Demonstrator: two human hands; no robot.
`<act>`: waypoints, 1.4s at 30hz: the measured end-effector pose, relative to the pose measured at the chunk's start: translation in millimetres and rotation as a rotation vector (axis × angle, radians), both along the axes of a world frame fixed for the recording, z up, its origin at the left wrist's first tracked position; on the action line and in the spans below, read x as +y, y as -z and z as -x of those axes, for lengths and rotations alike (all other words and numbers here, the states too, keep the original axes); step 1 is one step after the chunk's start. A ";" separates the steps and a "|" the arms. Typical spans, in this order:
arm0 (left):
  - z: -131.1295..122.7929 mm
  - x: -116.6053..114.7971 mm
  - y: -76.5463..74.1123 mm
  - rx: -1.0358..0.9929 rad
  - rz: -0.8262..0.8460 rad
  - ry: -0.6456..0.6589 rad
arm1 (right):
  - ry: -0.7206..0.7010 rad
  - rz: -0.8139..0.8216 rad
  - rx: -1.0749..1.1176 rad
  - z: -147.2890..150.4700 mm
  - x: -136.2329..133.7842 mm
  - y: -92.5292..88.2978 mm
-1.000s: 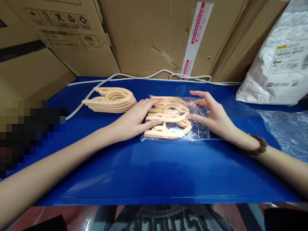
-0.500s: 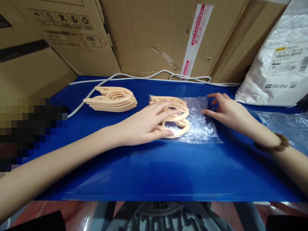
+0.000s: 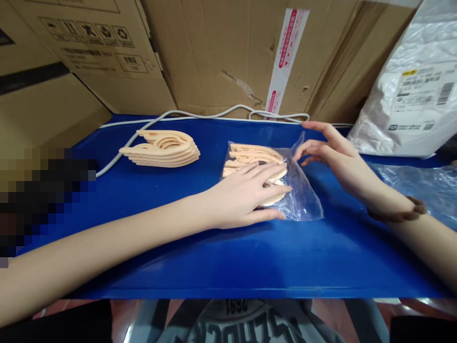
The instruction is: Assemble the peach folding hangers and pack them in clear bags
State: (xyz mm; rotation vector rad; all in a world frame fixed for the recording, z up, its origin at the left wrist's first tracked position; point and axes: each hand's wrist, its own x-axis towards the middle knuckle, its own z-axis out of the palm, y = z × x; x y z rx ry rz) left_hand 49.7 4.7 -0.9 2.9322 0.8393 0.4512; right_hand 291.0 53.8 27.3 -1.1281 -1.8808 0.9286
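Observation:
A clear plastic bag point(image 3: 303, 197) holding several peach-coloured plastic hangers point(image 3: 252, 155) lies mid-table on the blue mat point(image 3: 221, 257). My left hand point(image 3: 246, 195) lies flat on the bagged hangers, fingers stretched out and pressing down. My right hand point(image 3: 333, 157) pinches the bag's open right edge and lifts it off the mat. A second stack of loose peach hangers point(image 3: 162, 148) sits to the left, touched by neither hand.
Cardboard boxes point(image 3: 228, 52) wall off the back and left. A white cable point(image 3: 200, 114) runs along the mat's far edge. A white parcel bag point(image 3: 414, 90) stands at the right, with crumpled clear plastic point(image 3: 424, 190) below it.
My left hand slid right over the bagged hangers and now covers them. My right hand left the hangers, moved to the bag's right edge and raised it.

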 end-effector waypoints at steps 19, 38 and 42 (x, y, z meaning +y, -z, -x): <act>5.6 -8.7 12.5 -0.261 -0.613 0.322 | -0.132 -0.561 -0.607 18.5 -12.5 24.6; 2.0 18.3 9.3 0.090 -0.459 -0.226 | -0.354 -0.273 -0.690 39.1 112.3 23.3; 7.9 42.4 8.3 0.167 -0.338 -0.357 | -0.397 -0.194 -0.571 44.6 141.7 15.2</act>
